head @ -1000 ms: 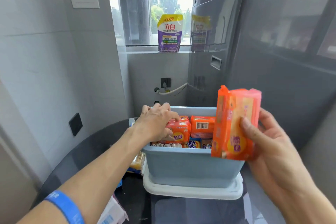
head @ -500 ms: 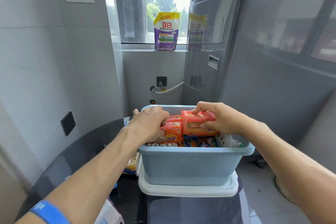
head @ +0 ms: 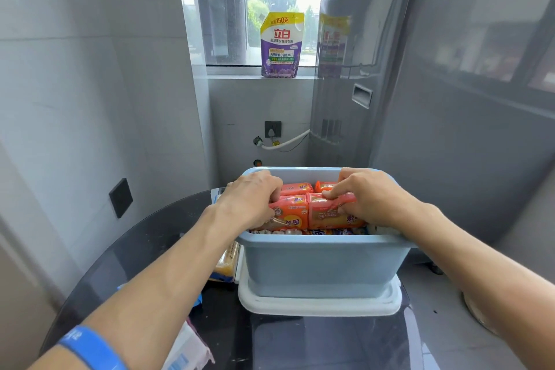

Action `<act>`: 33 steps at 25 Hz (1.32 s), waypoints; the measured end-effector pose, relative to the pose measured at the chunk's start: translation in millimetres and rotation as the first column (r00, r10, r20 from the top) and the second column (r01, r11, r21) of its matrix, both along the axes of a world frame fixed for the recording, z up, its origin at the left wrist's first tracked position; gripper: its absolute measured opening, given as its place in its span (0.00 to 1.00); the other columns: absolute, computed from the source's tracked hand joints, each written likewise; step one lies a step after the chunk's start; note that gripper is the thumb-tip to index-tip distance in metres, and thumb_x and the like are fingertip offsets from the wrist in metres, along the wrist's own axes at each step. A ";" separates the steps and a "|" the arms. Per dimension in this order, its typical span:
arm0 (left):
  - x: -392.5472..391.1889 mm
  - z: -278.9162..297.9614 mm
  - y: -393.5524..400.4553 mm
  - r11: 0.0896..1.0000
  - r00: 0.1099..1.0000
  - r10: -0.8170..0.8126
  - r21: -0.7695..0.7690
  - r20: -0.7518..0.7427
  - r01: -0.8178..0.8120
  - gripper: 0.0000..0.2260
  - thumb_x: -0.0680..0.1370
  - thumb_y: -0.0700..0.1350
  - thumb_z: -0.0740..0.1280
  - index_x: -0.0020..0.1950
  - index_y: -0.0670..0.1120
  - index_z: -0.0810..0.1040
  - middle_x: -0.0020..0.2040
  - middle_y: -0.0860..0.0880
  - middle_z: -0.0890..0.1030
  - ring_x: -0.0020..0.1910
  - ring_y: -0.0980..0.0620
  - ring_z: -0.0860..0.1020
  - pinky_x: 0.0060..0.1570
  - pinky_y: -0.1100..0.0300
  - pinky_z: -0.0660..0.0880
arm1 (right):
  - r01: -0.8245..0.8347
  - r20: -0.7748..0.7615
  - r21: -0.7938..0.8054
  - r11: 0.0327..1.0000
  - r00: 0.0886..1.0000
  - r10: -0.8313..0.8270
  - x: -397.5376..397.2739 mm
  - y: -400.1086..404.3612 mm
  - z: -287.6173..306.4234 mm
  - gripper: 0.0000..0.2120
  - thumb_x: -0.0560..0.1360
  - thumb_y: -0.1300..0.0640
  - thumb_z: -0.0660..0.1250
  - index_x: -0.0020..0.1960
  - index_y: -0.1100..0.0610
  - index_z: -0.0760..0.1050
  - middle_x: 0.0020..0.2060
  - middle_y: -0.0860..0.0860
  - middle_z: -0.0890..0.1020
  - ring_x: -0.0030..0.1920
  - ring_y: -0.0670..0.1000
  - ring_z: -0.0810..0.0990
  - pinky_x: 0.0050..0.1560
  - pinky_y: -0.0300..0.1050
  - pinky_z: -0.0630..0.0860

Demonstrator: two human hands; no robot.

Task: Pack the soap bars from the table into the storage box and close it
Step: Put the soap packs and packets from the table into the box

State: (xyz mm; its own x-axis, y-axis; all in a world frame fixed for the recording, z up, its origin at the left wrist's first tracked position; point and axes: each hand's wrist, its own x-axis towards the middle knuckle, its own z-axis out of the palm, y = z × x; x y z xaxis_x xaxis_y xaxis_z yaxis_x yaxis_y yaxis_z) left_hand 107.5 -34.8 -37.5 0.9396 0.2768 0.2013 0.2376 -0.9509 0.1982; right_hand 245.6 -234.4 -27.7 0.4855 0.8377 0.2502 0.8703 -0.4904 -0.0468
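A light blue storage box (head: 321, 264) stands on its white lid (head: 318, 305) on a dark round table (head: 144, 249). Several orange-wrapped soap bars fill its top layer. My left hand (head: 252, 198) grips the front-left soap bar (head: 292, 213) inside the box. My right hand (head: 366, 195) presses its fingers around the front-right soap bar (head: 330, 215), which lies beside the left one. Two more orange bars (head: 297, 188) lie behind them. Other packets show underneath, mostly hidden.
A yellow soap packet (head: 226, 261) lies on the table left of the box, with white and blue packaging (head: 189, 348) nearer me. A grey washing machine (head: 360, 84) stands right behind the box. A purple detergent pouch (head: 280, 45) sits on the windowsill.
My right hand brought the orange soap bar from up in the air down into the box and now presses it in beside the left one. My left hand stayed on its bar.
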 end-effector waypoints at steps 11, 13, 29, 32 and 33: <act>-34.4 -4.6 5.3 0.675 0.975 0.002 -0.720 0.221 0.162 0.10 0.78 0.44 0.64 0.57 0.53 0.80 0.57 0.50 0.79 0.55 0.51 0.79 0.50 0.53 0.80 | 0.347 0.032 -0.142 0.927 0.938 -0.346 -27.9 1.2 13.7 0.08 0.73 0.53 0.66 0.45 0.45 0.84 0.47 0.51 0.83 0.43 0.56 0.78 0.41 0.45 0.73; -59.9 -24.4 20.1 0.557 0.902 0.218 -0.807 0.372 0.198 0.09 0.80 0.42 0.63 0.58 0.50 0.79 0.56 0.48 0.80 0.53 0.54 0.80 0.50 0.59 0.79 | 0.365 0.021 -0.054 0.930 0.931 -0.364 -38.3 -2.7 1.5 0.08 0.73 0.54 0.65 0.43 0.48 0.83 0.45 0.51 0.83 0.42 0.58 0.77 0.40 0.46 0.72; -161.5 -96.2 90.5 0.956 0.872 0.202 -0.102 -0.446 -0.274 0.35 0.61 0.59 0.74 0.67 0.56 0.68 0.58 0.52 0.75 0.56 0.47 0.75 0.52 0.47 0.74 | -0.603 -0.294 -0.199 0.772 0.789 0.540 -239.4 74.4 -112.4 0.44 0.69 0.35 0.69 0.78 0.44 0.53 0.78 0.45 0.57 0.78 0.48 0.50 0.75 0.54 0.50; -161.9 -93.7 93.8 0.944 0.882 0.228 -0.130 -0.412 -0.304 0.36 0.54 0.62 0.71 0.62 0.59 0.72 0.49 0.57 0.76 0.46 0.53 0.76 0.39 0.56 0.73 | -0.519 -0.158 -0.214 0.828 0.855 0.495 -235.3 75.8 -119.8 0.42 0.66 0.31 0.68 0.74 0.47 0.60 0.68 0.48 0.68 0.68 0.54 0.64 0.71 0.56 0.59; -162.4 -92.5 94.3 0.927 0.885 0.245 -0.172 -0.395 -0.333 0.35 0.54 0.63 0.69 0.61 0.59 0.73 0.47 0.59 0.75 0.44 0.55 0.76 0.36 0.58 0.72 | -0.474 -0.126 -0.227 0.851 0.880 0.457 -233.2 74.1 -120.9 0.39 0.65 0.30 0.67 0.70 0.49 0.64 0.61 0.48 0.71 0.62 0.54 0.67 0.66 0.55 0.64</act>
State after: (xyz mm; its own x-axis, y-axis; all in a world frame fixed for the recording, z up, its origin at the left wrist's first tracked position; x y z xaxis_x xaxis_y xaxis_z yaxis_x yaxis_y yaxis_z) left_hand -54.9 59.5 -130.0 0.8049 0.5442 -0.2367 0.5916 -0.7669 0.2485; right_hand 12.4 -160.2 -148.6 0.0309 0.9995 -0.0096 0.9986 -0.0312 -0.0434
